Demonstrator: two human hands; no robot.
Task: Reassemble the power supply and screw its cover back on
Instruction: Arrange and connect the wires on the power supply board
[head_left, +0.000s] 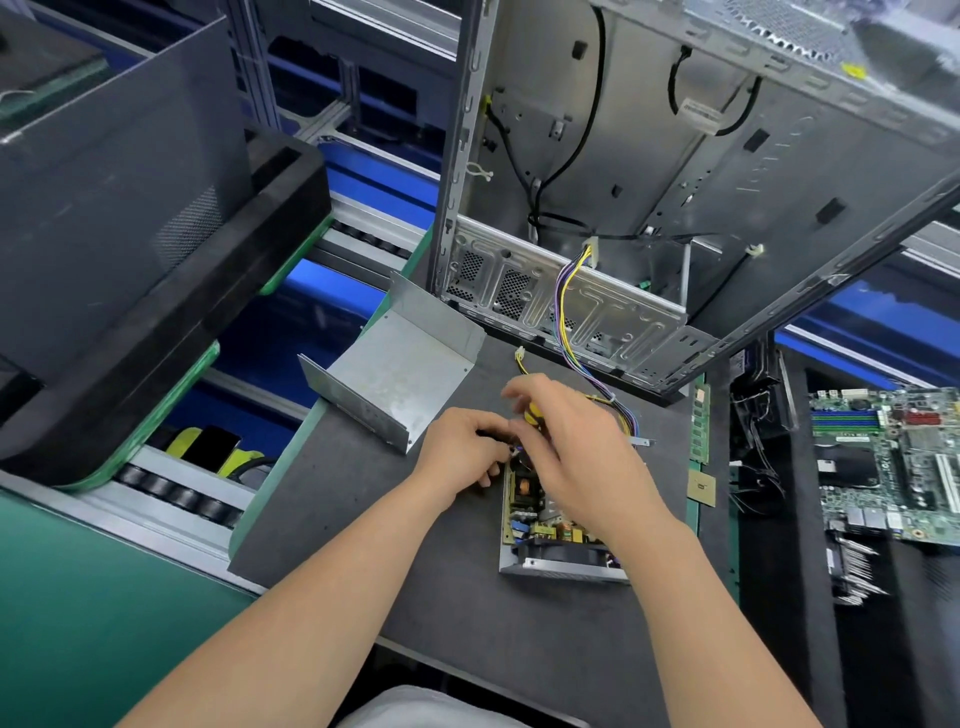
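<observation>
The open power supply (545, 530) lies on the dark mat, its circuit board and fan exposed in a metal tray. My right hand (576, 447) grips a yellow-handled screwdriver (532, 414) over the board's far end. My left hand (462, 452) pinches something small and dark at the unit's far left corner; what it is I cannot tell. The U-shaped metal cover (400, 374) lies apart on the mat to the far left. A bundle of coloured wires (576, 332) runs from the unit up into the computer case.
An open computer case (675, 182) stands behind the mat. A motherboard (893, 467) lies on the right, with a memory stick (700, 423) and a processor chip (701, 488) beside the mat's edge. A black tray (156, 270) and a roller conveyor (176, 493) are on the left.
</observation>
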